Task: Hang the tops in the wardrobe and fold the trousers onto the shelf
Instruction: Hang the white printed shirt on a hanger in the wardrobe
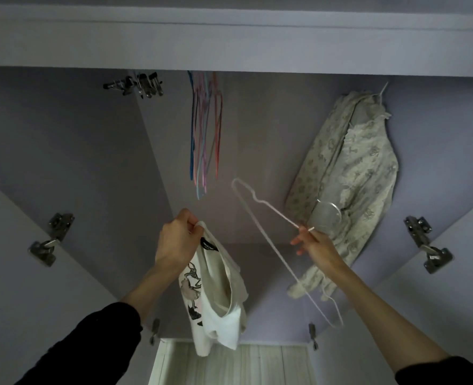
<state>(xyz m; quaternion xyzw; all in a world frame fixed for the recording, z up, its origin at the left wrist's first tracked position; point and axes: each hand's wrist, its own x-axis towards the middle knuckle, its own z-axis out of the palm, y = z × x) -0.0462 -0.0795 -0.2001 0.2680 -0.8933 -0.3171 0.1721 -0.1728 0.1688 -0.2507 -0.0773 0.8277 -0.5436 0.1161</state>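
I face the open wardrobe (pixel 96 151). My left hand (pixel 174 240) grips the neckline of a white top (pixel 216 309) with a dark print, which hangs down in front of the wardrobe. My right hand (pixel 313 245) pinches the neck of a white wire hanger (pixel 260 234), held slantwise between the top and the right side. A pale floral top (pixel 349 173) hangs on its own hanger at the right of the wardrobe.
Several empty coloured hangers (pixel 204 129) hang near the middle of the rail. Metal clip hangers (pixel 141 84) sit at the upper left. Door hinges (pixel 50 240) (pixel 427 245) flank the opening. A light wooden floor (pixel 229 365) shows below.
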